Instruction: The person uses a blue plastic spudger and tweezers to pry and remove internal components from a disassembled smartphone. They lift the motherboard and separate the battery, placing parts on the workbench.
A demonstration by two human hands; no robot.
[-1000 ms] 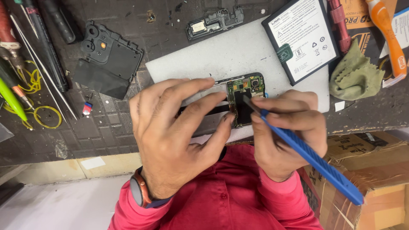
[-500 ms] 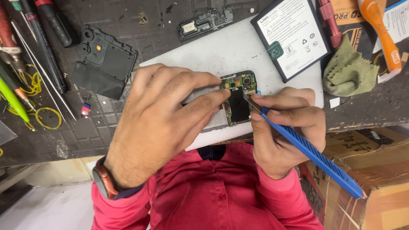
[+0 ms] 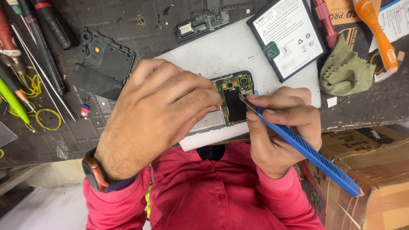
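a dark, scuffed workbench (image 3: 128, 25) with a gridded mat fills the view, and a pale grey pad (image 3: 221, 51) lies on it at the near edge. below that edge a red shirt shows, with a cardboard box (image 3: 375, 170) to the right.

one opened phone (image 3: 234, 100) lies on the pad, its green board and black shield bare. the left hand (image 3: 157, 115) lies flat over its left part, fingers closed down on it, a watch on the wrist. the right hand (image 3: 281, 127) is pinched narrow around one blue pry tool (image 3: 306, 147), whose metal tip touches the board near the phone's top right.

one battery (image 3: 287, 36) rests on the pad's far right corner, one green cloth (image 3: 347, 72) just beside it. one black back cover (image 3: 102, 64) and one small black frame piece (image 3: 200, 25) lie on the mat. several screwdrivers (image 3: 47, 25) and some yellow rubber bands (image 3: 47, 119) crowd the left edge.

bare pad shows between phone and battery; the phone sits close to the bench's near edge.
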